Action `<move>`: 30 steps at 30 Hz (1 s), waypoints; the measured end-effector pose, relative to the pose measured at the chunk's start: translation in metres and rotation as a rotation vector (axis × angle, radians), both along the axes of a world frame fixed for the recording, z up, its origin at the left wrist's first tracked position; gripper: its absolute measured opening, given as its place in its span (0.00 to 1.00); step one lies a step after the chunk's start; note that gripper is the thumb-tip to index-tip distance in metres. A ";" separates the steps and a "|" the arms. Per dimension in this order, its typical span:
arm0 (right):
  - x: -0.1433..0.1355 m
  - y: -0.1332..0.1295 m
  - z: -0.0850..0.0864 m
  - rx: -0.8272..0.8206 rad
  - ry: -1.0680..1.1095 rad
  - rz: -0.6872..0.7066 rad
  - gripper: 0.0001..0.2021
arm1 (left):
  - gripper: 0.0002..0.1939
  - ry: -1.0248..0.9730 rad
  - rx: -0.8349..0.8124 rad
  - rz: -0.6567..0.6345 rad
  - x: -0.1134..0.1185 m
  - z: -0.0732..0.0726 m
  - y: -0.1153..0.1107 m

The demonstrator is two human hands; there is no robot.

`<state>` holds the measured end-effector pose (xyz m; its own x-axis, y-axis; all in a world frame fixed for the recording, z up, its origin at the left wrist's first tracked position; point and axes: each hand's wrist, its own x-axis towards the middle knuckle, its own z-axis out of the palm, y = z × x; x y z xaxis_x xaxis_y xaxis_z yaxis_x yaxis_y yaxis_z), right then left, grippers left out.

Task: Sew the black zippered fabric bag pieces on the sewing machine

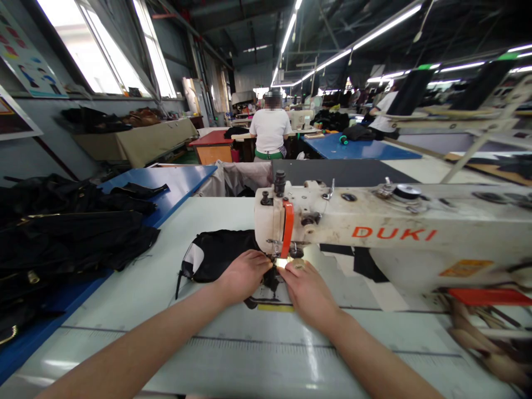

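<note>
A white sewing machine (332,213) with an orange strip on its head stands over the pale table. My left hand (247,272) is closed, its fingertips pinching the edge of a black fabric piece (226,256) just left of the needle. This piece lies behind that hand, with a white patch and a thin strap at its left end. My right hand (308,288), wearing a ring, has its fingers pressed together at the black fabric right of the presser foot. A lamp lights the needle area. The fingertips partly hide the stitching spot.
Dark garments (75,238) with zips are heaped on a blue table (178,180) at left. Black scraps (369,265) and pale pieces lie under the machine arm. A ruler strip (257,344) runs along the front. A person in white (270,130) sits ahead; thread cones (411,91) stand at right.
</note>
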<state>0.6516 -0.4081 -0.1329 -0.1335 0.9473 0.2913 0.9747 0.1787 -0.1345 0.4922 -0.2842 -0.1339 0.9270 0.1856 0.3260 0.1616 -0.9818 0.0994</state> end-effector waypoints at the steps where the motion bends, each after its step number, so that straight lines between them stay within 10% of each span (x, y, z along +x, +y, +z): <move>1: 0.000 0.000 0.000 0.000 0.004 0.001 0.11 | 0.11 -0.007 -0.004 0.001 0.000 -0.001 0.000; 16: 0.004 -0.005 -0.005 0.063 0.058 0.043 0.12 | 0.12 -0.047 -0.036 0.038 -0.010 -0.003 -0.004; 22: 0.007 -0.007 -0.011 0.138 0.132 0.119 0.11 | 0.15 -0.110 -0.119 0.053 -0.073 0.016 -0.050; 26: 0.007 -0.009 -0.011 0.196 0.118 0.188 0.12 | 0.32 -0.292 -0.073 0.415 -0.125 0.038 -0.075; 30: 0.002 -0.017 -0.008 0.196 0.118 0.219 0.13 | 0.38 0.005 -0.030 0.521 -0.170 0.032 -0.079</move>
<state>0.6532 -0.4254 -0.1414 -0.2830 0.8238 0.4913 0.8898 0.4167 -0.1862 0.3221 -0.3628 -0.1016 0.7110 0.6316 0.3092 0.6282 -0.7680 0.1243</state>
